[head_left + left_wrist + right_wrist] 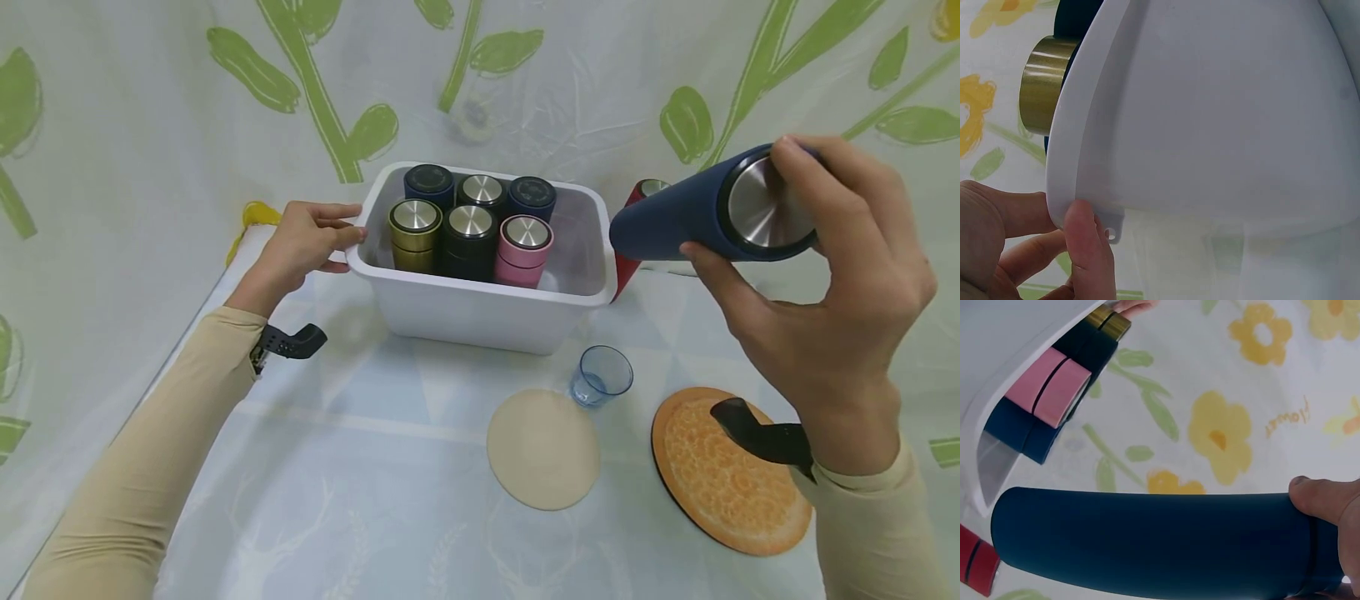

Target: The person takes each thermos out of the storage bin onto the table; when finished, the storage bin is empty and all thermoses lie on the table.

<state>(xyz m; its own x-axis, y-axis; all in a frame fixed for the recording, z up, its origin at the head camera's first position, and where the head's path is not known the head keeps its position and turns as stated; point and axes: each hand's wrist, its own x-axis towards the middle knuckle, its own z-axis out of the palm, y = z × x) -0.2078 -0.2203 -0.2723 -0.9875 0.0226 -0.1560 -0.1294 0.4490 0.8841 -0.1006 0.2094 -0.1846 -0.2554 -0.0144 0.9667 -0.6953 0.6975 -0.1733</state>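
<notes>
A dark blue thermos bottle [675, 212] with a steel-topped lid is in my right hand [847, 250], fingers and thumb around the lid end. It tilts, its base towards the right end of the white plastic bin [465, 321]. My left hand [300, 246] pinches the bin's left rim, thumb and fingers on either side of it in the left wrist view. Several bottles stand upright in the bin, among them a gold bottle [415, 237], a black bottle [468, 243] and a pink bottle [523, 252]. The bin's right part holds no bottle.
A red bottle [628, 267] stands just right of the bin, partly hidden by the blue one. In front are a blue glass tumbler [602, 377], a beige round mat [543, 450] and a bread-patterned round mat [727, 475]. A leaf-patterned curtain [570, 92] hangs behind.
</notes>
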